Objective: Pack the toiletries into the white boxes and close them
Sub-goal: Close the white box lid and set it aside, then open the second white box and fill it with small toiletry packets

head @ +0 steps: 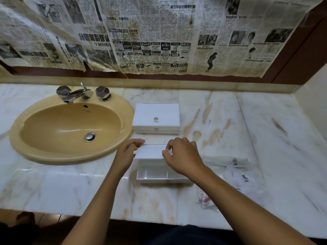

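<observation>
Both hands [154, 152] hold white lid [150, 151] above open, divided box [159, 175].

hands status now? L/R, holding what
Left hand: grips the left end of the white lid, held above the open box.
Right hand: pinches the lid's right end.

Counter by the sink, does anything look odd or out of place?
Yes. Yellowed newspaper covers the wall behind the tap, its lower edge torn and stained. On the counter, plastic packets lie loose and crumpled right of the open box.
</observation>
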Tool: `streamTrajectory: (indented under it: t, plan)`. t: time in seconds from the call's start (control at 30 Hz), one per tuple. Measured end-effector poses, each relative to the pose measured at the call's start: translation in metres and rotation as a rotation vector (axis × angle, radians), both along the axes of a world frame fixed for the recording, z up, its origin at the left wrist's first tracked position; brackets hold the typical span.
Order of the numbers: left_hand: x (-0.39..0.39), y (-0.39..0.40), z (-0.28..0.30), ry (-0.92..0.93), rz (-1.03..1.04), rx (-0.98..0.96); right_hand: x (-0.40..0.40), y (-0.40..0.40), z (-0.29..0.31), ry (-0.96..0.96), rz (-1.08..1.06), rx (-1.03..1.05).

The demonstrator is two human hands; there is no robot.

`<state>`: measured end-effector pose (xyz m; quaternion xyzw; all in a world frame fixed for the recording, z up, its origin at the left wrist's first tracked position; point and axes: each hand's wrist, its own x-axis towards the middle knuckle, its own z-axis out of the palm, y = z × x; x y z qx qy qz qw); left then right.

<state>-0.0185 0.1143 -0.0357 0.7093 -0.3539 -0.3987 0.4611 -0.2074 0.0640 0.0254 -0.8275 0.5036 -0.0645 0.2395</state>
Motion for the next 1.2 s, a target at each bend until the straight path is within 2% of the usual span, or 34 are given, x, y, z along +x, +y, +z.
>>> streamTrajectory:
  t: [0.13, 0.27, 0.4, 0.6, 0.77, 0.9, 1.1, 1.2]
  plan:
    - [0.006, 0.0, -0.001, 0.012, -0.06, -0.017, 0.008, -0.021, 0.012, -0.002, -0.031, -0.036]
    - [0.011, -0.003, -0.007, 0.032, -0.033, -0.021, 0.015, -0.039, 0.016, 0.002, -0.048, -0.067]
    - [0.002, -0.004, -0.013, -0.054, 0.011, -0.093, 0.017, -0.051, 0.014, -0.064, -0.063, -0.191]
    - [-0.027, -0.005, -0.023, -0.109, 0.267, -0.176, -0.001, -0.058, 0.011, -0.37, -0.259, -0.413]
    - [-0.043, -0.009, -0.022, -0.059, 0.377, -0.173, -0.032, -0.07, 0.007, -0.407, -0.452, -0.336]
    - [-0.043, -0.011, -0.021, -0.038, 0.392, -0.186, -0.054, -0.071, -0.005, -0.335, -0.521, -0.195]
    - [-0.042, 0.008, -0.035, -0.043, 0.311, -0.232, -0.076, -0.067, -0.039, 0.155, -0.347, 0.146]
    - [-0.042, 0.014, -0.038, -0.028, 0.289, -0.241, -0.079, -0.058, -0.051, 0.268, -0.267, 0.201]
